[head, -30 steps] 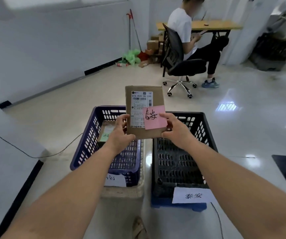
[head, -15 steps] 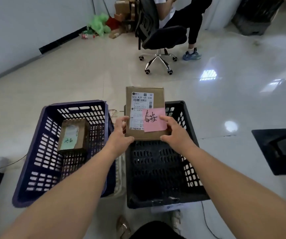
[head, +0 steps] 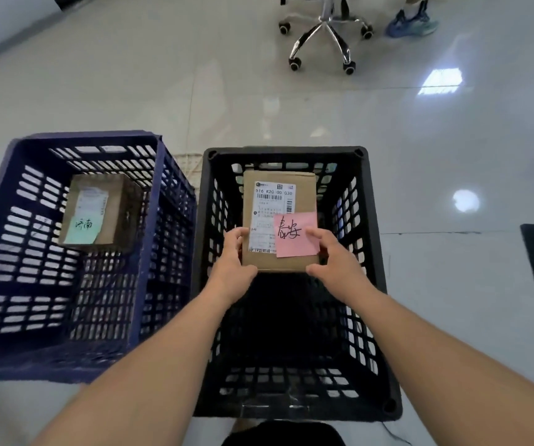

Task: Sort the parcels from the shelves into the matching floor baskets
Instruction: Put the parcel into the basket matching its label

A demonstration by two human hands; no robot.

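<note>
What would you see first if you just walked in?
The left hand and right hand hold a brown parcel with a pink note over the black basket in the middle. Left of it, a blue basket holds another parcel with a green note.

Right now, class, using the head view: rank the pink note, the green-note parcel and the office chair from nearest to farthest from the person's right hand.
1. pink note, on the held parcel, touching the right hand at its thumb.
2. green-note parcel, to the left, inside the blue basket.
3. office chair, far ahead on the floor.
</note>
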